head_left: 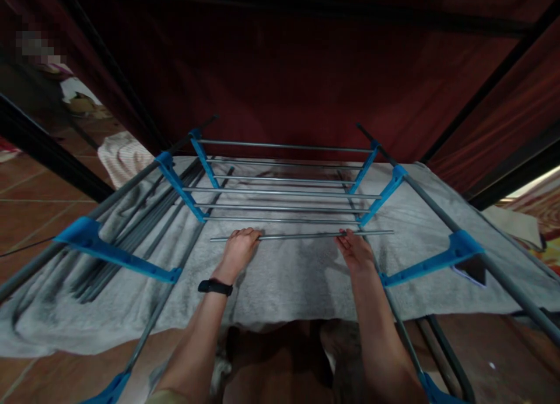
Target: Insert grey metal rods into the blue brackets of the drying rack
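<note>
A loose grey metal tube [297, 236] lies crosswise between my hands, its two ends sticking out past them. My left hand [240, 246], with a black band on the wrist, is closed over the tube's left part. Near the right end, my right hand [353, 246] grips the same tube between thumb and fingers. Around them stands a rack frame of grey tubes with blue plastic brackets; one bracket [118, 255] is to the left and another bracket [431, 261] to the right. Beyond my hands, several crossbars [284, 192] join the farther brackets.
Several loose grey tubes [126, 235] lie in a bundle at the left on a grey cloth [280, 281] covering the surface. A dark red curtain [280, 89] hangs behind a black frame. A striped cloth [125, 156] is at the left, above the tiled floor [39, 185].
</note>
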`<state>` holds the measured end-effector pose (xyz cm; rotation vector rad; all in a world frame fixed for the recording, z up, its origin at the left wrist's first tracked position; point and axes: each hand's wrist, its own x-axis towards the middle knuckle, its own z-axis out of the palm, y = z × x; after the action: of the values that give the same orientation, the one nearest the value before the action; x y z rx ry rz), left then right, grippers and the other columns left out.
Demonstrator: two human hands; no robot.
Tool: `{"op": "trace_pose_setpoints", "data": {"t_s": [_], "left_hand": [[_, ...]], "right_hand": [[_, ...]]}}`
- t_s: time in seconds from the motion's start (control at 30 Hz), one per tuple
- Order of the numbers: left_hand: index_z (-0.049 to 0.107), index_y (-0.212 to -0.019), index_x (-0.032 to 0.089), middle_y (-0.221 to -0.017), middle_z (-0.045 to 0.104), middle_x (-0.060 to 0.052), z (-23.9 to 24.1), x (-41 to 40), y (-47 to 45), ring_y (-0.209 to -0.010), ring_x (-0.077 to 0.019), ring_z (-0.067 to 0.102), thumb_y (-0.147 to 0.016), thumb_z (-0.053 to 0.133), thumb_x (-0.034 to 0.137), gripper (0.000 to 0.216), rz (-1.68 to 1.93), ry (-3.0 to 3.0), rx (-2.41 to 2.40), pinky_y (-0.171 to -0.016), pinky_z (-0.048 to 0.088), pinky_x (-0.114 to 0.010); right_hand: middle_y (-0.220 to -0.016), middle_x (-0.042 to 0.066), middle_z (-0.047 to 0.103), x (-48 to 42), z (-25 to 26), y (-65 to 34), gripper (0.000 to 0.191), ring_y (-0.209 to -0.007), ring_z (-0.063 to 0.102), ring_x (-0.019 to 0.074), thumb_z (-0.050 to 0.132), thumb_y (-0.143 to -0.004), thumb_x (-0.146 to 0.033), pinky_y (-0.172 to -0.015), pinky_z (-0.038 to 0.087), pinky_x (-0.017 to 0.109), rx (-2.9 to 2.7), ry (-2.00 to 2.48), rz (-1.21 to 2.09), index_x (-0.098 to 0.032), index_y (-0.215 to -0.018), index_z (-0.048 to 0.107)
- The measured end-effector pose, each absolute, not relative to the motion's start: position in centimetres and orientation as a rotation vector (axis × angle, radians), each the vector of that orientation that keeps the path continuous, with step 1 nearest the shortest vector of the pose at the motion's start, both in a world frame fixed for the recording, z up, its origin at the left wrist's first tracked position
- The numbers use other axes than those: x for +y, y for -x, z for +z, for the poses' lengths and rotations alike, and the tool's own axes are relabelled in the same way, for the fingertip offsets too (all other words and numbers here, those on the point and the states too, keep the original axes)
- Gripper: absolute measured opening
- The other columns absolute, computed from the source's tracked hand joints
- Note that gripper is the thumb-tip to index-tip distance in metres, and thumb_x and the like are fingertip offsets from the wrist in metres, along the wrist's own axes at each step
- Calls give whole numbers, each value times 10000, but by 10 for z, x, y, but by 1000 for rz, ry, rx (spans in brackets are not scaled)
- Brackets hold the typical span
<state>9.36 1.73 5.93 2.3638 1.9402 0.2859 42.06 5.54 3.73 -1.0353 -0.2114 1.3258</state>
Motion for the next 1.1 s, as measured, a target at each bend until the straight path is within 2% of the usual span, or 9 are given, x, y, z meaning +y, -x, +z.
{"op": "trace_pose_setpoints", "data": {"t_s": [0.13, 0.47, 0.8, 1.1], "left_hand": [[671, -1079, 216, -1033, 697, -88, 60, 8, -76, -986, -223, 638, -925, 407, 164, 310, 182, -2327, 2064, -897, 421, -343], [680, -1024, 218, -1005, 700, -99, 65, -4, -53, -982, -236, 637, -892, 424, 133, 300, 186, -2228, 2197, -899, 390, -373], [657, -1019, 167, -1038, 650, -156, 61, -13, -39, -995, -304, 615, -896, 428, 170, 260, 206, -2051, 2446, -807, 427, -397], [629, -995, 146, -954, 665, -118, 60, -11, -31, -898, -222, 658, -873, 403, 93, 262, 337, -1919, 2448, -760, 447, -296]], "right_hand": [[-684, -6, 720, 51, 38, -415, 182, -591, 672, 119, 690, -777, -102, -765, 623, 371, -248, 1040, 1314, -187, -662, 577], [-667, -11, 693, 56, 30, -430, 134, -643, 698, 116, 591, -816, -80, -693, 629, 266, -237, 1202, 1261, -188, -738, 587], [-663, 7, 683, 58, 37, -429, 176, -645, 689, 117, 523, -857, -62, -663, 629, 247, -194, 1244, 1279, -175, -742, 592], [-659, -6, 681, 58, 40, -421, 191, -618, 681, 104, 521, -877, -58, -676, 627, 249, -213, 1217, 1286, -175, -743, 590]]}}
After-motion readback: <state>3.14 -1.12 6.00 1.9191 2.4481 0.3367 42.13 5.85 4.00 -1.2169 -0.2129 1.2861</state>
